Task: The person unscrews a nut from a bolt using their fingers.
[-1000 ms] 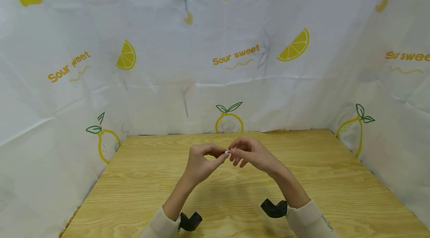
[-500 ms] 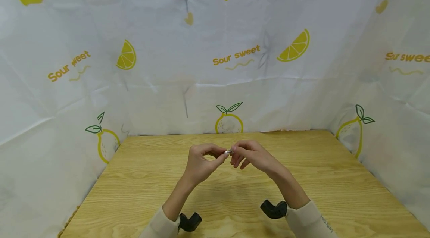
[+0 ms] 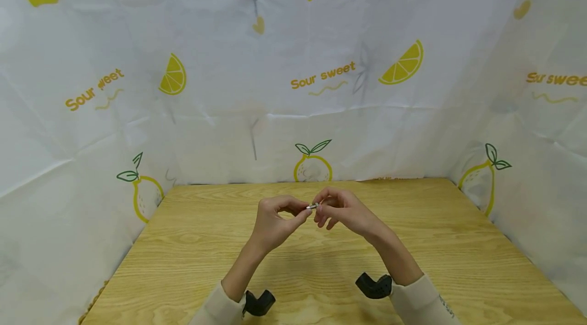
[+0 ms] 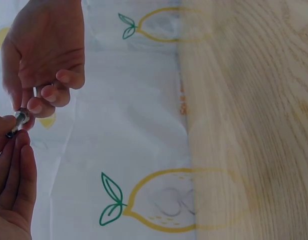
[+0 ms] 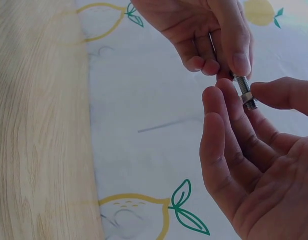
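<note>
A small silvery bolt (image 5: 243,85) is held up between the two hands, above the table in the head view. My left hand (image 3: 277,223) pinches one end of it between thumb and forefinger, covering that end. Threads show along the shank, and a hex nut (image 5: 247,97) sits around it near the free end. My right hand (image 3: 348,213) has its thumb tip against one side of the nut and its forefinger at the other side. In the right wrist view, the bolt's threaded tip pokes out just past the nut. The other right fingers curve loosely below.
A wood-grain table (image 3: 206,264) spreads beneath both hands. White cloth (image 3: 220,75) printed with lemons walls off the back and both sides. Black wrist-worn pieces (image 3: 375,285) stick out by the cream sleeves (image 3: 422,299).
The right fingertips have shifted around the nut, the forefinger dipping and then lifting again. More of the bolt shows between the hands now. The left hand has stayed in place.
</note>
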{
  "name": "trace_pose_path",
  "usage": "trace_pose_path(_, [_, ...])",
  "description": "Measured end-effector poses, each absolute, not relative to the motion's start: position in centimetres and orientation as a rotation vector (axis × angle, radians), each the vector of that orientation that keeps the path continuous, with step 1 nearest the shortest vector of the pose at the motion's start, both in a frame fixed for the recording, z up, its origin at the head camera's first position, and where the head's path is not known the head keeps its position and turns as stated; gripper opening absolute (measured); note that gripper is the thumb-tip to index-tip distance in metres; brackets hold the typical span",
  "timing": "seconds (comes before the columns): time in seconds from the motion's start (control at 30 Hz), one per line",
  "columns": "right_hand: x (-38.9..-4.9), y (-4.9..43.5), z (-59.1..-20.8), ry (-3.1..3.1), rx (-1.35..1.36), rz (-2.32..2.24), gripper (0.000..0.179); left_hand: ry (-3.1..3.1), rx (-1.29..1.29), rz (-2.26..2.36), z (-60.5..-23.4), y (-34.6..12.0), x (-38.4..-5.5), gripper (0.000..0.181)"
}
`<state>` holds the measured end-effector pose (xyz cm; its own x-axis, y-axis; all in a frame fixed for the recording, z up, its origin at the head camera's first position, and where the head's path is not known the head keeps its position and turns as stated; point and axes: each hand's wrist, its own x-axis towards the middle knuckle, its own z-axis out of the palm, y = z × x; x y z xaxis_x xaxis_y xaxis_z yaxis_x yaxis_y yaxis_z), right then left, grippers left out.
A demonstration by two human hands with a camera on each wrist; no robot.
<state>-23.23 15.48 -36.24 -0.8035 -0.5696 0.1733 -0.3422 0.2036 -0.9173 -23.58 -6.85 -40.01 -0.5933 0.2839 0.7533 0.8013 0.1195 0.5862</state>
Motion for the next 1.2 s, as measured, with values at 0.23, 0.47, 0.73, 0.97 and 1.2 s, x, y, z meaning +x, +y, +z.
trace_pose_path(0.23, [-23.30, 15.53, -36.22, 2.267, -0.904, -1.645, 0.029, -1.924, -1.058, -1.487, -39.99, -6.84, -23.64, 0.007])
trace_pose_path(0.47, [-23.29, 15.36, -36.11, 2.314, -0.823, -1.622, 0.034, -1.908, -1.069, -1.461, -39.93, -6.87, -23.54, 0.008])
trace_pose_path(0.73, [-23.21, 15.32, -36.17, 2.321, -0.823, -1.593, 0.038, -1.911, -1.070, -1.460, -39.87, -6.85, -23.49, 0.007])
trace_pose_path(0.97, [-23.17, 15.44, -36.20, 2.292, -0.815, -1.623, 0.030, -1.920, -1.062, -1.466, -40.00, -6.78, -23.60, 0.007])
trace_pose_path(1.2, [-23.16, 15.51, -36.19, 2.292, -0.878, -1.631, 0.025, -1.927, -1.055, -1.477, -40.15, -6.76, -23.65, 0.005])
